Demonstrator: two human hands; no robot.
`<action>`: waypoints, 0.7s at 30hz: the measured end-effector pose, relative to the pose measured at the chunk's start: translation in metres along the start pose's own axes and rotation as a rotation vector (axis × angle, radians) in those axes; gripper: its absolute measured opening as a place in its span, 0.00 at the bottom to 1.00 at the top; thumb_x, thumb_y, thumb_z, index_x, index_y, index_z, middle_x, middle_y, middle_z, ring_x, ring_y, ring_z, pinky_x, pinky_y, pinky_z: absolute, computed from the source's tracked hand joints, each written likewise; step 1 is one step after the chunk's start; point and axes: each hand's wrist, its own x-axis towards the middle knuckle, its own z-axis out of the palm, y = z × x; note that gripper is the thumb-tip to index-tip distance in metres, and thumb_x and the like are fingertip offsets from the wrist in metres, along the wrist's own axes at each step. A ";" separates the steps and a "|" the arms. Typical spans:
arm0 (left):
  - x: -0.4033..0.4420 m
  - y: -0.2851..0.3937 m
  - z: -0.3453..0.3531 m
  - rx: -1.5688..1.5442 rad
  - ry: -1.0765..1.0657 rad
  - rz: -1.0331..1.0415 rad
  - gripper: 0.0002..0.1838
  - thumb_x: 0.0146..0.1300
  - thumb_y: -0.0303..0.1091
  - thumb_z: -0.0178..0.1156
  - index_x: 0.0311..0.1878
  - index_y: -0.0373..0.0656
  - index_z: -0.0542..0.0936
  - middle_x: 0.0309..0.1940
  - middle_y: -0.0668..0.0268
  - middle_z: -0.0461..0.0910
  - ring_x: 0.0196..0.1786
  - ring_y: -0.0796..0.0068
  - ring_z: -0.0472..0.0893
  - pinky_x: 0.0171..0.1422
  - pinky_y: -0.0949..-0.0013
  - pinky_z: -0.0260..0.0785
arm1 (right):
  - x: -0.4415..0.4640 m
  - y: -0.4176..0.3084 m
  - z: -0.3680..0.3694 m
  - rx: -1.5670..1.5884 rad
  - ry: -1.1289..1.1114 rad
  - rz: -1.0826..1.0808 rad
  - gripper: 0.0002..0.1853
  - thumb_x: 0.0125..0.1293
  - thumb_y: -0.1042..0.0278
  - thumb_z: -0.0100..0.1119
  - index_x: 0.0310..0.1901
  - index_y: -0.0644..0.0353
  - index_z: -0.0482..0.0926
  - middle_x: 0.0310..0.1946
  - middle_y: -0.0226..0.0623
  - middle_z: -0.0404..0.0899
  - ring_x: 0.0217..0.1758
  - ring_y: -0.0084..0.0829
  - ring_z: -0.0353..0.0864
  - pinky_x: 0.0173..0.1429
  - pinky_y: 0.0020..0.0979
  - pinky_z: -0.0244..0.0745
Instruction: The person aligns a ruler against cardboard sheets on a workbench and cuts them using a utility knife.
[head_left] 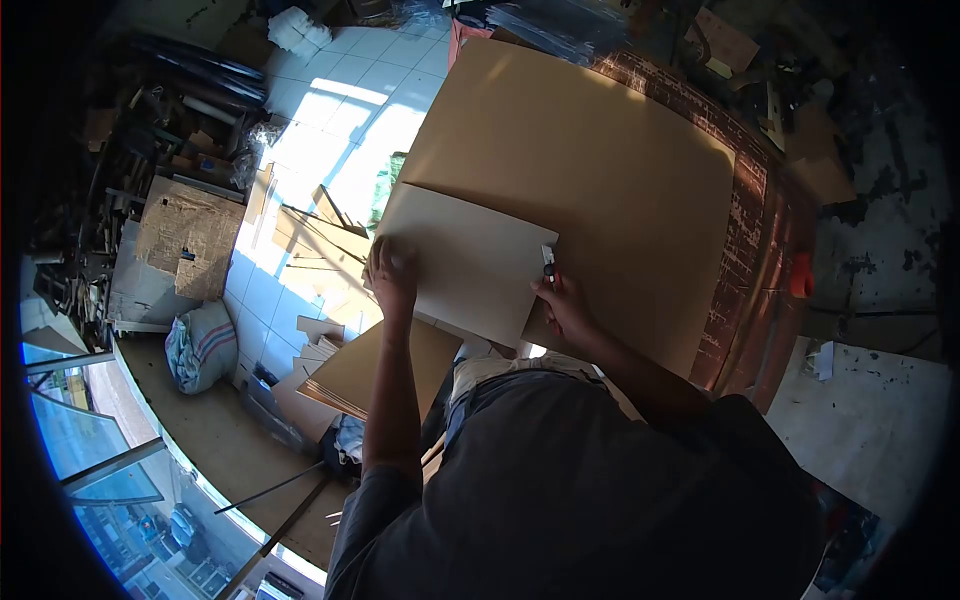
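Sheet (475, 250): edge touched by curled left hand (392, 265), grip unclear. Cutter (549, 268): clasped in right hand (566, 305). Cardboard (590, 140): spread beyond hands.

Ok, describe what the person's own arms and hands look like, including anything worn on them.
The left hand and right hand are ungloved, and the forearms are bare. A dark grey short-sleeved shirt covers the upper arms, its sleeves plain, without visible markings. No watch or bracelet can be made out.
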 end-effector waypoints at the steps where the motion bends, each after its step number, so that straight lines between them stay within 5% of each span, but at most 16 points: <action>1: -0.004 0.007 -0.004 0.057 0.020 -0.004 0.28 0.64 0.40 0.66 0.62 0.35 0.72 0.59 0.48 0.76 0.63 0.46 0.75 0.65 0.48 0.67 | -0.003 0.002 0.003 0.023 0.027 0.002 0.11 0.66 0.64 0.63 0.39 0.57 0.71 0.26 0.25 0.71 0.16 0.14 0.65 0.20 0.22 0.65; 8: -0.029 0.012 -0.012 -0.150 0.029 0.003 0.24 0.67 0.42 0.63 0.59 0.36 0.74 0.58 0.48 0.77 0.62 0.45 0.75 0.66 0.50 0.67 | -0.020 0.010 0.000 0.165 0.152 0.013 0.11 0.66 0.64 0.63 0.41 0.56 0.70 0.23 0.22 0.67 0.15 0.14 0.64 0.20 0.23 0.64; 13: -0.051 0.033 -0.025 -0.208 0.144 -0.335 0.31 0.68 0.42 0.62 0.67 0.35 0.66 0.64 0.42 0.67 0.66 0.40 0.67 0.71 0.44 0.61 | -0.025 -0.008 -0.037 0.219 0.215 -0.117 0.12 0.66 0.59 0.62 0.40 0.56 0.71 0.23 0.23 0.67 0.15 0.15 0.63 0.19 0.24 0.64; 15: -0.070 0.007 -0.006 -0.150 0.342 -0.387 0.29 0.70 0.45 0.62 0.63 0.33 0.67 0.54 0.47 0.71 0.58 0.50 0.73 0.61 0.49 0.69 | -0.028 -0.030 -0.053 0.208 0.237 -0.171 0.13 0.65 0.59 0.63 0.40 0.56 0.71 0.22 0.23 0.67 0.14 0.15 0.63 0.19 0.24 0.64; 17: -0.079 0.006 -0.008 -0.348 0.340 -0.679 0.25 0.70 0.47 0.62 0.54 0.33 0.68 0.48 0.53 0.73 0.48 0.62 0.75 0.50 0.56 0.72 | -0.026 -0.038 -0.079 0.232 0.296 -0.200 0.11 0.65 0.61 0.62 0.39 0.57 0.72 0.22 0.23 0.67 0.14 0.15 0.63 0.20 0.24 0.64; 21: -0.095 0.004 -0.004 -0.731 0.253 -0.948 0.29 0.69 0.53 0.61 0.54 0.33 0.69 0.45 0.55 0.75 0.44 0.67 0.77 0.46 0.63 0.73 | -0.040 -0.060 -0.130 0.278 0.491 -0.222 0.04 0.67 0.69 0.58 0.39 0.58 0.75 0.23 0.24 0.68 0.15 0.16 0.63 0.20 0.24 0.64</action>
